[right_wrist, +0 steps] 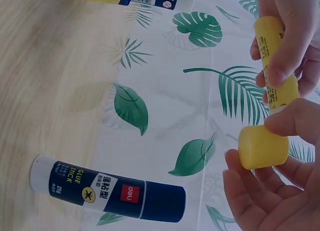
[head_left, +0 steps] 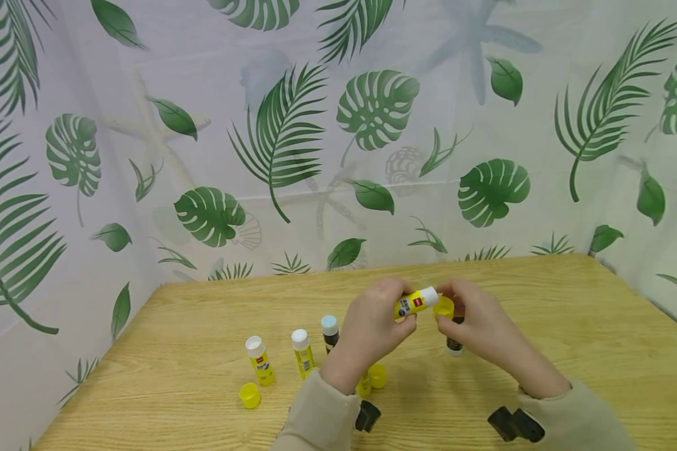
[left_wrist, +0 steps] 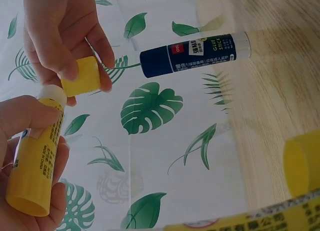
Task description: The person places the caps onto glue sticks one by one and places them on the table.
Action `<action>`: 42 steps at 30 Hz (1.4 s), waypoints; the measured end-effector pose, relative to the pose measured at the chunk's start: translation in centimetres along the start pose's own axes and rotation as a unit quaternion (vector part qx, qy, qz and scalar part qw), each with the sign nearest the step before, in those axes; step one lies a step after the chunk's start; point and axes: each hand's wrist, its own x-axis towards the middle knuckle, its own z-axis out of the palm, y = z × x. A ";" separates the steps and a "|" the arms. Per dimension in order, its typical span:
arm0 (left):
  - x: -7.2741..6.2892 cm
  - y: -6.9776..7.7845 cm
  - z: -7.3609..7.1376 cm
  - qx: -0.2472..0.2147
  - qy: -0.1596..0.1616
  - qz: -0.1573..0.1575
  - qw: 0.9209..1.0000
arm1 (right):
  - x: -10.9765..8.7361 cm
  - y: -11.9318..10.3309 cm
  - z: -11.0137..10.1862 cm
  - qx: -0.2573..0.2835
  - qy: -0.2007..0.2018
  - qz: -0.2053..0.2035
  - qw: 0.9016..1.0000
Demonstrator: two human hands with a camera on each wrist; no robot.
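Note:
My left hand (head_left: 372, 326) grips a yellow glue stick (head_left: 414, 302) by its barrel, tilted in the air with its white end towards my right hand (head_left: 476, 319). Between the thumb and fingers of the right hand is a yellow cap (right_wrist: 262, 147), held right by that white end. The left wrist view shows the white collar of the stick close beside the cap, the two slightly out of line. A dark blue glue stick (left_wrist: 195, 54) with its cap on stands upright on the table beyond the right hand, which partly hides it in the head view.
To the left stand an uncapped yellow glue stick (head_left: 261, 363), another yellow one (head_left: 303, 354) and a dark one with a pale top (head_left: 330, 332). One loose yellow cap (head_left: 250, 396) lies in front. Near my left wrist are another yellow stick (head_left: 364, 383) and a cap (head_left: 377, 376).

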 end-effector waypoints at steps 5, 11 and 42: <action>0.0 0.0 0.0 0.007 -0.003 0.002 1.000 | 0.0 -0.1 0.0 -0.004 0.021 -0.013 1.000; 0.0 0.0 0.0 0.009 -0.010 0.000 1.000 | -0.1 -0.3 -0.3 0.001 0.030 -0.020 0.999; 0.0 0.0 -0.4 0.025 -0.028 -0.005 0.999 | -0.2 0.0 -1.5 0.083 0.022 0.004 0.996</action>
